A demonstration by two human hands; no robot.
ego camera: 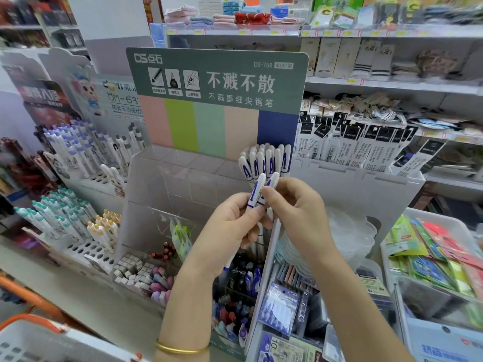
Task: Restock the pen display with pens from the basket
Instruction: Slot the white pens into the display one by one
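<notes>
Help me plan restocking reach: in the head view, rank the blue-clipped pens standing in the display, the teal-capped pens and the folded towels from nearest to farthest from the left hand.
1. Blue-clipped pens, just above the left hand, at the display's right side.
2. Teal-capped pens, in the rack far left.
3. Folded towels, on the top shelf behind.

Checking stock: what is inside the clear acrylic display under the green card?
White pens with blue clips stand bunched at its upper right; the other upper compartments show none. The left hand and right hand hide its lower right.
</notes>
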